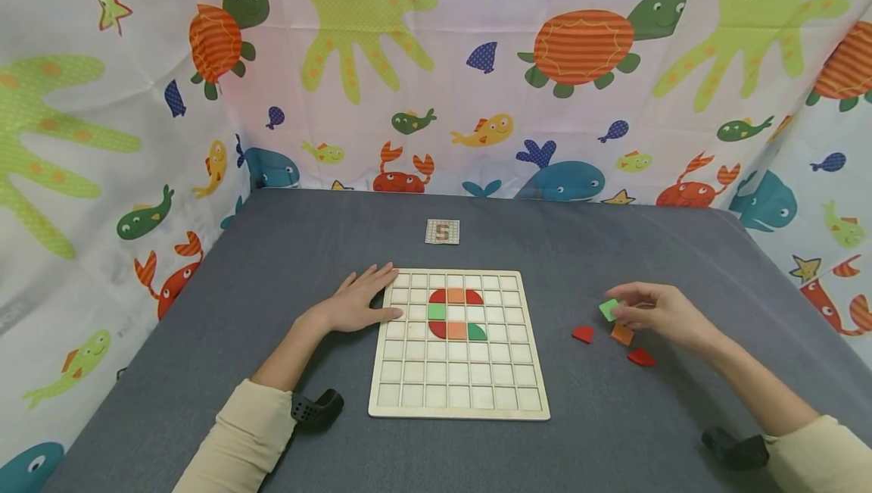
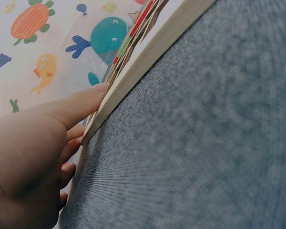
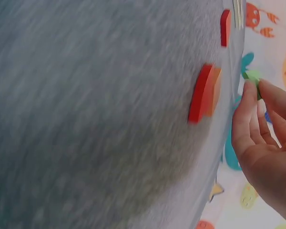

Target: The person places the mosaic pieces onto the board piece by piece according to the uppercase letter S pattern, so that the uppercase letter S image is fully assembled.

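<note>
Along the left edge of a pale wooden square grid board (image 1: 459,413), we are resting our left hand (image 1: 357,300), its fingers loosely extended toward the far corner and its thumb spreading apart on the rim. To the right of the board, our right hand (image 1: 657,315) is pinching a light green square tile (image 1: 608,310) between thumb and fingertips, and we are holding it just above the grey cloth-covered table (image 1: 238,288). Near that hand, an orange square tile (image 1: 622,335) and two red quarter-round tiles (image 1: 641,357) are lying on the cloth, one red piece sitting nearer the board. On the grid, seven tiles are forming a partial figure: red, orange and red are filling the top row, a light green square (image 1: 437,311) is sitting below at the left, and red, orange and a dark green quarter-round (image 1: 477,332) are making the third row. Beyond the board, a small square patterned card (image 1: 443,232) is lying flat.
</note>
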{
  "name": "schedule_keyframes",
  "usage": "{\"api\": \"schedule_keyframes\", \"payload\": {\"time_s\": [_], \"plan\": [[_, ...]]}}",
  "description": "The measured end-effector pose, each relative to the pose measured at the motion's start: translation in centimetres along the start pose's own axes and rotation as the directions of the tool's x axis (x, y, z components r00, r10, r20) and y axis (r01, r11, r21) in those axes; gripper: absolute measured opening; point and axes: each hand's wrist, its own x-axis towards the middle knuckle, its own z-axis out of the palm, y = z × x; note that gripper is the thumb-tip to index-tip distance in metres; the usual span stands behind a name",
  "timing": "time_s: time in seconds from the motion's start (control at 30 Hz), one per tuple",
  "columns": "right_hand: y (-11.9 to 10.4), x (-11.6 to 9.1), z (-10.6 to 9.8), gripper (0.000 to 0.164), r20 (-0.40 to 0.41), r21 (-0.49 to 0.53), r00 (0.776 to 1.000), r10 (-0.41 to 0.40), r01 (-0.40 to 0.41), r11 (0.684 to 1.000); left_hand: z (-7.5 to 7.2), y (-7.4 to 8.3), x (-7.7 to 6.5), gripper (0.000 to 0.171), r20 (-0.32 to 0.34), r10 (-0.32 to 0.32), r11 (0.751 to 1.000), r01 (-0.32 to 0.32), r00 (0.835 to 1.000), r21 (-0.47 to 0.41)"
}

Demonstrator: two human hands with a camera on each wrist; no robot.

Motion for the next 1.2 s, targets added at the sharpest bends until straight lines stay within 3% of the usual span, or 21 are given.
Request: {"api": "schedule_keyframes", "payload": {"time_s": [0.37, 0.87, 1.2], "plan": [[-1.3, 1.7, 2.0, 0.040, 0.056, 0.029, 0.992, 0.110, -0.112, 0.993, 0.0, 0.0, 0.0, 0.078, 0.002, -0.002, 1.000, 0.002, 1.000, 0.003], [-2.9, 3.1, 4.7, 0.038, 0.091, 0.088, 0.984, 0.152, -0.160, 0.983, 0.1, -0.1, 0.1, 0.079, -0.003, 0.001, 1.000, -0.001, 1.000, 0.004], [-4.2, 3.3, 6.4, 0.038, 0.155, 0.198, 0.964, 0.214, -0.242, 0.950, 0.1, -0.1, 0.1, 0.079, -0.001, -0.002, 1.000, 0.002, 1.000, 0.010]]}}
